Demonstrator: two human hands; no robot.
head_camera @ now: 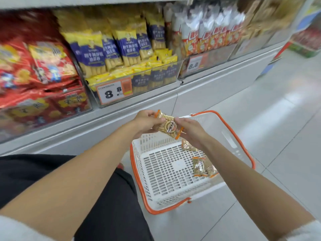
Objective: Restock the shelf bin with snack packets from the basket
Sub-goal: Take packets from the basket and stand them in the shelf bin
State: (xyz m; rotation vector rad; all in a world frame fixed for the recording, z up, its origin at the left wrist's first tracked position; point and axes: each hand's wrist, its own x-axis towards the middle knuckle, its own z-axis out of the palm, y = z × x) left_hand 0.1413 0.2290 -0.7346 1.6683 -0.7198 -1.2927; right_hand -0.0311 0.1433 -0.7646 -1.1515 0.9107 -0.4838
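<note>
A: Packets [204, 168] left in the basket [165, 171], nearest us: how many?

B: Few. Two or so lie together against its right side. A lone packet [188, 146] sits further along that side, partly hidden. The white grid floor shows everywhere else.

A: And the one in hand?

B: One packet [163, 120] is held over the basket's far rim, well short of the shelf [217, 84]. The left hand [147, 121] grips its far left end, fingers curled round it. The right hand [191, 131] pinches the near right end between thumb and fingers. Neither hand is free.

A: What is it like?

B: A small, flat pillow pack in gold film, with orange crimped ends and a round badge [170, 127] in the middle. It is shiny, so I judge it slippery and light, with contents that may crush.

A: How to do this step well, then?

B: Hold it by the ends and don't squeeze the middle. Turn the badge to the front, then let one hand carry it up so the other can reach for the next. Match it to a bin first. The middle bin [139, 87], with the 8.8 tag [112, 92], holds yellow and blue packs, so not that one. The right bin [217, 58], farther off, seems to hold orange-trimmed packs, but it is too blurred to be sure. Lay the packet in over the clear front wall, not dropped.
</note>
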